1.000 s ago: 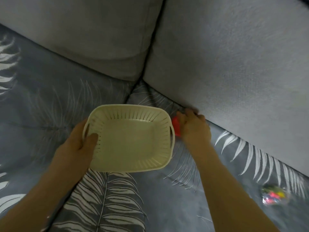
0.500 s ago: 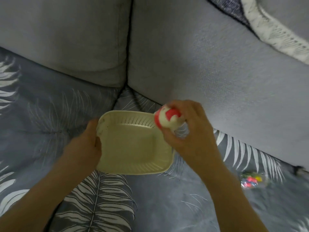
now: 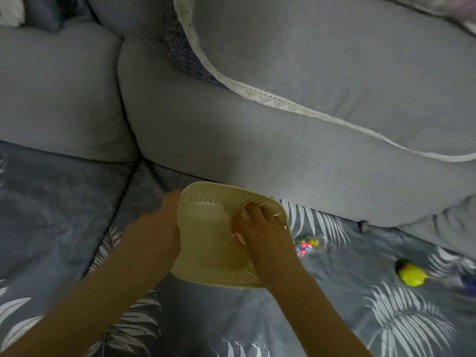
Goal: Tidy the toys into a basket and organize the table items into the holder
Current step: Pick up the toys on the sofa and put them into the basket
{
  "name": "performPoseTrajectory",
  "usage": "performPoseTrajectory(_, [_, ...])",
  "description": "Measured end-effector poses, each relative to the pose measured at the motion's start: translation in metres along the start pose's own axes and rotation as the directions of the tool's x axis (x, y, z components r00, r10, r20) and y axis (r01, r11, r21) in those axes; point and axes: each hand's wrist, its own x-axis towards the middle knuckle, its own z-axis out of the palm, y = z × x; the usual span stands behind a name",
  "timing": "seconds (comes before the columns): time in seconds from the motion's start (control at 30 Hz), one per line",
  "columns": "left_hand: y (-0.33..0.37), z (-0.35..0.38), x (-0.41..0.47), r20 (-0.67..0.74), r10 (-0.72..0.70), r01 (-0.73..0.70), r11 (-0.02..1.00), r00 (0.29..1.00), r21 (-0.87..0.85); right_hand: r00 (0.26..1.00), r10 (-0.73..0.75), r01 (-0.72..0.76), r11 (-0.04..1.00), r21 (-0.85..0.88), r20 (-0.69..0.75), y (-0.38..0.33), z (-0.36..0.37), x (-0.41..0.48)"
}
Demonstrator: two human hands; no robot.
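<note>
A cream slotted plastic basket (image 3: 206, 256) rests on the leaf-print sofa seat, close to the grey back cushion. My left hand (image 3: 164, 228) grips its left rim. Inside the basket, my right hand (image 3: 260, 228) is curled over a red-and-white toy (image 3: 238, 237), of which only a small edge shows under the fingers. A clear packet of coloured beads (image 3: 306, 246) lies just right of the basket. Further right lies a yellow-green round toy (image 3: 412, 275).
Grey back cushions (image 3: 283, 140) rise behind the basket, one edged with a white lace trim (image 3: 270, 99). The seat cover (image 3: 64, 215) is dark grey with white fern leaves. A small dark object (image 3: 363, 224) sits at the cushion's foot on the right.
My right hand picked the red-and-white toy up from beside the basket, lifted it over the rim and lowered it inside. The view has swung up and right, showing more sofa.
</note>
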Motion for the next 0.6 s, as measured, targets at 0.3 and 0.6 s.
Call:
performPoseTrajectory(0.3, [0.063,0.019,-0.05,0.153,-0.096,0.096,0.995,0.984,0.009,0.98,-0.041,0.031,0.998,-0.053,-0.197,0.032,-0.043,-0.101])
performPoseTrajectory(0.6, [0.084,0.056,-0.079,0.26,-0.17,0.178,0.984,0.95,-0.008,0.958,0.059,-0.026,0.993,0.119,-0.282,0.078,-0.007,-0.169])
